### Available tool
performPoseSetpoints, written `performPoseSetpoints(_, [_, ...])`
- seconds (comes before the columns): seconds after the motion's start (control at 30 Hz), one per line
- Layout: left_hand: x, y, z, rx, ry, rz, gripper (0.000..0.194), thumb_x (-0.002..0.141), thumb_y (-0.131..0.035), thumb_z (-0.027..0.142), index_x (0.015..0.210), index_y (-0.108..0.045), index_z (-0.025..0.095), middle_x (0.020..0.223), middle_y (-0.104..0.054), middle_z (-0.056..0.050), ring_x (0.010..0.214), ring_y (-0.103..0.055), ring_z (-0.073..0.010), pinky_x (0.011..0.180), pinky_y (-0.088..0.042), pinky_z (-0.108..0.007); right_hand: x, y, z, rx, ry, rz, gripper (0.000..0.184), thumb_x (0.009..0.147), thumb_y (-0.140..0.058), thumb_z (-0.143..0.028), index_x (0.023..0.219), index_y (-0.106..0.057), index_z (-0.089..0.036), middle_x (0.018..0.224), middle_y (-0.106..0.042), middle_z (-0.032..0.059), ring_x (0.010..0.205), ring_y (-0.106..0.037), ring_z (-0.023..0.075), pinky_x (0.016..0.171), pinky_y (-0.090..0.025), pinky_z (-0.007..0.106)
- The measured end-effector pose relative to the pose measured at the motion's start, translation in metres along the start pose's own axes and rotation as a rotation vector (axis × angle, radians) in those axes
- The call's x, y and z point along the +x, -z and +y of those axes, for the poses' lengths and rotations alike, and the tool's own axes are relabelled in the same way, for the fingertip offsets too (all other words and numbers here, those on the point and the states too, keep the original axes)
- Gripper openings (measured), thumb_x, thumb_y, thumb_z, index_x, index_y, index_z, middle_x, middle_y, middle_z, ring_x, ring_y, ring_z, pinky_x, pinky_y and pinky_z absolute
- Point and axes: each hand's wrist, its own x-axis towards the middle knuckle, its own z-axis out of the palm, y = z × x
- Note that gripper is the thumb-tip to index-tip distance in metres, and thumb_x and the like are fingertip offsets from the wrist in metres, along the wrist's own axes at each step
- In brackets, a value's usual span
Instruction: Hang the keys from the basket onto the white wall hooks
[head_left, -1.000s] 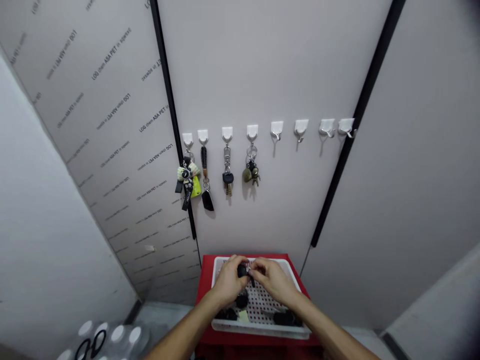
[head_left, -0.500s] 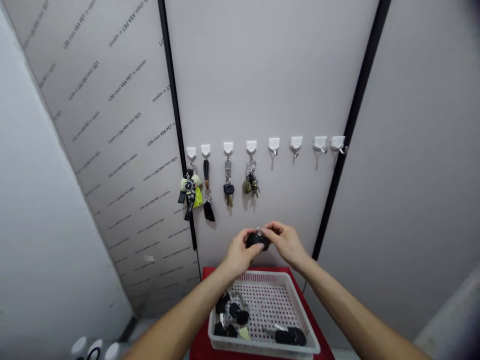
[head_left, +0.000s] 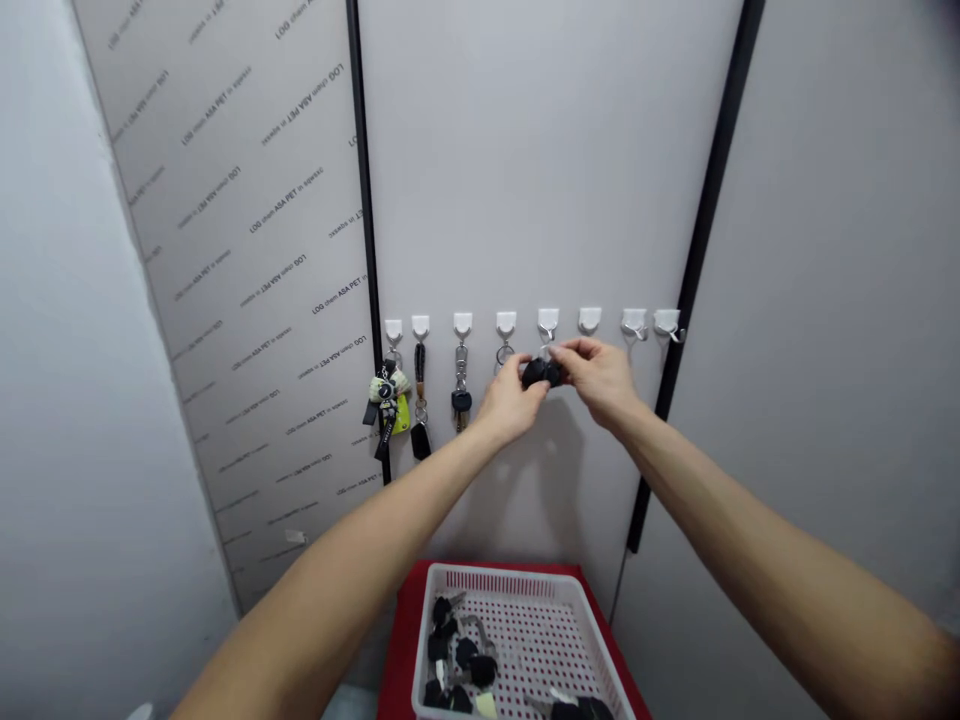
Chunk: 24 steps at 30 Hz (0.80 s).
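Both hands hold a bunch of black-headed keys (head_left: 541, 373) just below the fifth white hook (head_left: 548, 322) from the left. My left hand (head_left: 514, 402) grips the black key heads from the left side. With thumb and fingertips, my right hand (head_left: 598, 377) pinches the ring at the top of the bunch. Behind my left hand, a key ring (head_left: 505, 354) hangs on the fourth hook (head_left: 506, 323), its keys mostly hidden. Whether the held ring touches the fifth hook I cannot tell.
More keys hang at left: a bunch with a bow charm (head_left: 388, 390), a braided strap (head_left: 420, 375) and a clip with keys (head_left: 460, 385). Bare hooks (head_left: 634, 323) continue to the right. Below, a white perforated basket (head_left: 502, 577) with several black keys (head_left: 480, 668) stands on a red surface (head_left: 401, 640).
Both hands have risen with the keys from above the basket to just under the fifth hook. The view has shifted, so the hooks sit lower in the picture.
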Motion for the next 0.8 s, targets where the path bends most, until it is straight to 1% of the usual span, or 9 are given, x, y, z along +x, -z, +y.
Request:
performPoseSetpoints(0.1, [0.013, 0.004, 0.023, 0.050, -0.008, 0.015, 0.038, 0.065, -0.045, 0.021, 0.102, -0.037, 0.016, 0.092, -0.052, -0.006, 0.080, -0.048, -0.0128, 0.075, -0.036, -0.028, 0.013, 0.004, -0.013, 0.042, -0.025, 0.036, 0.006, 0.058, -0.050, -0.016, 0.055, -0.046, -0.013, 0.042, -0.046, -0.0042, 0.038, -0.044, 0.0047, 0.039, -0.040, 0.019])
performPoseSetpoints(0.2, [0.023, 0.006, 0.033, 0.089, 0.025, 0.031, 0.038, 0.065, -0.044, 0.022, 0.102, -0.038, 0.016, 0.092, -0.052, -0.005, 0.081, -0.048, -0.0134, 0.073, -0.036, -0.028, 0.023, 0.005, -0.017, 0.019, -0.055, 0.055, 0.007, 0.059, -0.050, -0.014, 0.054, -0.045, -0.013, 0.040, -0.044, -0.0042, 0.037, -0.044, 0.0048, 0.036, -0.041, 0.019])
performPoseSetpoints(0.33, [0.030, 0.004, 0.028, 0.170, 0.021, -0.036, 0.033, 0.064, -0.044, 0.018, 0.097, -0.043, 0.015, 0.092, -0.053, -0.006, 0.082, -0.048, -0.0144, 0.076, -0.035, -0.030, 0.032, 0.002, -0.012, -0.065, -0.088, 0.088, 0.010, 0.058, -0.050, -0.011, 0.051, -0.044, -0.013, 0.037, -0.043, -0.0042, 0.035, -0.043, 0.0053, 0.034, -0.040, 0.019])
performPoseSetpoints(0.43, [0.028, 0.002, 0.020, 0.232, 0.019, -0.101, 0.033, 0.062, -0.043, 0.015, 0.096, -0.044, 0.014, 0.090, -0.053, -0.007, 0.082, -0.048, -0.0156, 0.075, -0.034, -0.032, 0.033, 0.000, -0.001, -0.130, -0.141, 0.119, 0.010, 0.057, -0.050, -0.013, 0.049, -0.044, -0.013, 0.036, -0.044, -0.0034, 0.034, -0.043, 0.0065, 0.033, -0.040, 0.020])
performPoseSetpoints(0.57, [0.019, 0.001, 0.015, 0.298, -0.029, -0.123, 0.036, 0.061, -0.043, 0.012, 0.097, -0.044, 0.015, 0.091, -0.053, -0.006, 0.083, -0.047, -0.0159, 0.077, -0.034, -0.031, 0.028, 0.001, 0.021, -0.180, -0.169, 0.060, 0.008, 0.058, -0.048, -0.017, 0.051, -0.048, -0.013, 0.036, -0.044, -0.0028, 0.034, -0.043, 0.0069, 0.035, -0.040, 0.020])
performPoseSetpoints(0.63, [0.013, 0.001, 0.014, 0.351, -0.102, -0.138, 0.036, 0.061, -0.043, 0.011, 0.097, -0.045, 0.016, 0.093, -0.051, -0.006, 0.087, -0.045, -0.0157, 0.079, -0.033, -0.030, 0.024, 0.004, 0.031, -0.185, -0.149, 0.044, 0.009, 0.059, -0.046, -0.020, 0.056, -0.050, -0.013, 0.040, -0.046, -0.0026, 0.035, -0.043, 0.0065, 0.036, -0.039, 0.020])
performPoseSetpoints(0.7, [0.004, 0.001, 0.012, 0.426, -0.160, -0.178, 0.034, 0.062, -0.043, 0.013, 0.095, -0.047, 0.016, 0.095, -0.049, -0.005, 0.089, -0.043, -0.0161, 0.080, -0.032, -0.030, 0.019, 0.008, 0.039, -0.201, -0.110, 0.087, 0.014, 0.059, -0.045, -0.023, 0.065, -0.052, -0.013, 0.048, -0.048, -0.0020, 0.039, -0.044, 0.0064, 0.038, -0.038, 0.019])
performPoseSetpoints(0.73, [-0.001, 0.000, 0.010, 0.457, -0.174, -0.204, 0.032, 0.063, -0.043, 0.014, 0.094, -0.047, 0.016, 0.095, -0.049, -0.005, 0.090, -0.043, -0.0163, 0.081, -0.032, -0.030, 0.015, 0.011, 0.042, -0.219, -0.082, 0.124, 0.017, 0.058, -0.045, -0.025, 0.070, -0.052, -0.014, 0.052, -0.049, -0.0018, 0.042, -0.045, 0.0064, 0.039, -0.038, 0.019])
performPoseSetpoints(0.8, [-0.016, 0.000, 0.003, 0.470, -0.186, -0.246, 0.029, 0.063, -0.042, 0.015, 0.092, -0.049, 0.016, 0.095, -0.048, -0.005, 0.091, -0.042, -0.0155, 0.082, -0.031, -0.028, 0.003, 0.016, 0.048, -0.253, -0.027, 0.132, 0.026, 0.059, -0.044, -0.028, 0.081, -0.049, -0.015, 0.060, -0.049, -0.0012, 0.047, -0.045, 0.0064, 0.042, -0.037, 0.018])
